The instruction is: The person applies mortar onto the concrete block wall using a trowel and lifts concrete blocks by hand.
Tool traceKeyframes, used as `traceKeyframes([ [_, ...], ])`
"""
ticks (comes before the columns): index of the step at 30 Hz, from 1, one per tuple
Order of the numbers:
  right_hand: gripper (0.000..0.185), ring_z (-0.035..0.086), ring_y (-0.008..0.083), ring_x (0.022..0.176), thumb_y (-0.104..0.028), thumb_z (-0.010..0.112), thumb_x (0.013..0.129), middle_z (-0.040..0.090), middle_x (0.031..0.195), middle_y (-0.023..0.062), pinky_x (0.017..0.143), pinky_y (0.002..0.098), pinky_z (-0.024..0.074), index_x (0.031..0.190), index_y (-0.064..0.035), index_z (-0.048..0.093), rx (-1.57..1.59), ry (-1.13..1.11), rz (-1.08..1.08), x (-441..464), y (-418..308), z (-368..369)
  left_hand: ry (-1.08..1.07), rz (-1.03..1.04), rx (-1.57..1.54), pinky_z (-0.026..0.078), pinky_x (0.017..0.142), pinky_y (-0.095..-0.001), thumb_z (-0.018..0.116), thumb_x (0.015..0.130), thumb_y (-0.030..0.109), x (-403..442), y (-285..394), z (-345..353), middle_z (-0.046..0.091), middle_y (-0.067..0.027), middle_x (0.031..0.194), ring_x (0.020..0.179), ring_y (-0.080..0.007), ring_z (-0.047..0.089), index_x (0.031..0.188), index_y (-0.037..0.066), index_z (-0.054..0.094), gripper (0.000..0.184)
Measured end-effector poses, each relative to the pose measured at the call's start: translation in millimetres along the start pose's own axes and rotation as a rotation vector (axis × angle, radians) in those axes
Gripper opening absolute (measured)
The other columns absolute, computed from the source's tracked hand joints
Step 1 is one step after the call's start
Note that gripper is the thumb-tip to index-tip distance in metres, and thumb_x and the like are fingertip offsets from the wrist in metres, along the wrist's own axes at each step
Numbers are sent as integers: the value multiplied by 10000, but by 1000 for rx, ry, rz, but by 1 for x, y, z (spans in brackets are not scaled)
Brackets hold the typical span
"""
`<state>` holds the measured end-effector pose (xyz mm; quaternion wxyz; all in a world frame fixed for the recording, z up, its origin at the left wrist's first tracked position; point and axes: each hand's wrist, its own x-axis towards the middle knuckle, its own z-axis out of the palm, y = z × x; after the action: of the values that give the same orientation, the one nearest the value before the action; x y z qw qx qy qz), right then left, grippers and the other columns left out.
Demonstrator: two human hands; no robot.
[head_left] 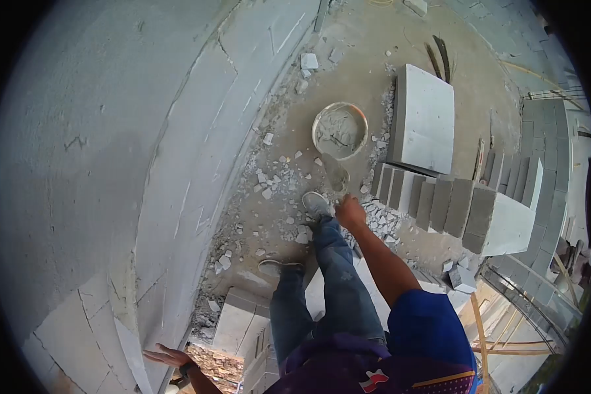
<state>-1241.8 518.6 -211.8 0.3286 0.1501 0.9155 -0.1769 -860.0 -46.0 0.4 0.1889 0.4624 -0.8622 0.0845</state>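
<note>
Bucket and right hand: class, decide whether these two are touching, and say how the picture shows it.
Apart. The head view shows floor and the trowel's blade between the right hand and the bucket.

Blu slv (430,323), faded jeans (347,269), dk wristband (188,368)

Trowel (337,176): handle hidden inside the right hand (351,213), toward 4 o'clock from the centre.
Left hand (167,355): at 7 o'clock; whether it touches the wall (121,262) cannot be told, and its forearm is cut off by the bottom edge.
Bucket (315,136): at 1 o'clock; outer side mostly hidden, mortar (339,126) depth unseen.
Shirt (328,377): at 5 to 6 o'clock, cut off below; emblem (374,380) too small to read.
Dark strips (442,58): between 1 and 2 o'clock, material unclear.
Clutter (576,266): at 3 to 4 o'clock, blurred.
</note>
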Motion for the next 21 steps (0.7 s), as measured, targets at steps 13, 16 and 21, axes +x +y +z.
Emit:
traceKeyframes([
  [13,244,715,323,1037,-132,624,877,735,1068,192,834,383,585,1078,-58,742,-482,-166,-78,267,-15,31,-1537,-350,-976,392,1111,-448,639,979,298,-279,450,141,254,-223,1597,1418,-381,389,1529,7,309,704],
  [16,273,690,357,1071,-162,640,855,713,1080,239,902,423,555,1080,-19,700,-319,-202,-39,265,-27,20,-1554,-613,-1062,403,1104,-439,653,968,215,-287,444,133,293,-207,1578,1409,-361,411,1530,20,316,684],
  [21,375,703,353,877,-280,732,839,697,909,243,761,441,547,1008,33,613,118,-56,-94,256,35,51,-1515,-513,-615,427,1075,-361,708,923,290,-296,357,148,510,-210,1409,1307,-311,522,1412,-38,477,632],
])
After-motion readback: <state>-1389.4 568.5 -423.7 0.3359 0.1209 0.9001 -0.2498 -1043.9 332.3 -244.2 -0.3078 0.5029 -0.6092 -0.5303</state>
